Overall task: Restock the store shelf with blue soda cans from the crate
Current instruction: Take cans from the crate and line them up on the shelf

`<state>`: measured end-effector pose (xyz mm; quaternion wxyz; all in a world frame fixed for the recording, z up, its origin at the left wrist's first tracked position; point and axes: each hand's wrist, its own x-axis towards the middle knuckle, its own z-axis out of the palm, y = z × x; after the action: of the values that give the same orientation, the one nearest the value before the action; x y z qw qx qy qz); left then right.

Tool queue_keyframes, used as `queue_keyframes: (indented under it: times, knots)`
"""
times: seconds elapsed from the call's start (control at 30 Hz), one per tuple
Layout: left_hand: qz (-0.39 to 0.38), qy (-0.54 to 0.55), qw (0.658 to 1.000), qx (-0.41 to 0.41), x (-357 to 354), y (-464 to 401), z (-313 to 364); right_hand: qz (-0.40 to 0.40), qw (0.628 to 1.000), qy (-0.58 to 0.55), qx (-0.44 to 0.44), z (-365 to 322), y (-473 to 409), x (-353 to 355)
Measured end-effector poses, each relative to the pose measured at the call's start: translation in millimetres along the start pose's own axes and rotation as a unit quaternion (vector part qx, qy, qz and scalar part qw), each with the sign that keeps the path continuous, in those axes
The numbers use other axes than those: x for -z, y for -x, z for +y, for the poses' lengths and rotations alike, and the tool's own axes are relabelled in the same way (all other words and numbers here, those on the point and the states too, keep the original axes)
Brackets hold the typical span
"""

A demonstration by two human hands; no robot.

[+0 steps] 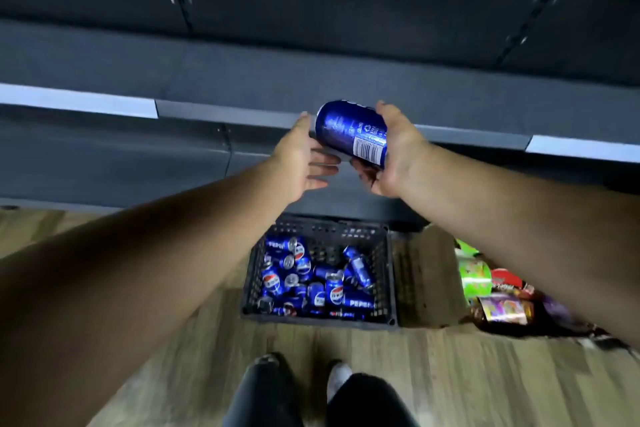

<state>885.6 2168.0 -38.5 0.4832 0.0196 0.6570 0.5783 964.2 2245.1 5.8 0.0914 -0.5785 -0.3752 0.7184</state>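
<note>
My right hand (394, 152) grips a blue soda can (349, 130), held tilted just in front of the dark shelf's front edge (242, 114). Beside it on the left, my left hand (301, 159) has its fingers spread and its palm turned toward the can; its thumb tip is close to the can's top, and contact is unclear. Below my arms, a dark plastic crate (388, 274) stands on the floor with several blue cans (311, 281) lying loose inside. The shelf board behind the edge looks bare.
A pile of colourful snack packets (491, 295) lies on the wooden floor to the right of the crate. My legs and feet (304, 388) stand just before the crate. White price strips (76, 100) run along the shelf edge at left and right.
</note>
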Motion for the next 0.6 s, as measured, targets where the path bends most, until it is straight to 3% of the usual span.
queue_keyframes:
  times: [0.2,0.37,0.6]
  knots:
    - [-0.067,0.000,0.995,-0.072,-20,34,67,-0.070,0.994,-0.088,0.008,-46,54,4]
    - [-0.036,0.009,0.987,-0.158,-39,64,108,-0.155,0.980,-0.123,0.028,-73,80,13]
    - [-0.050,-0.014,0.967,-0.248,-63,101,145,-0.265,0.951,-0.156,0.037,-101,106,38]
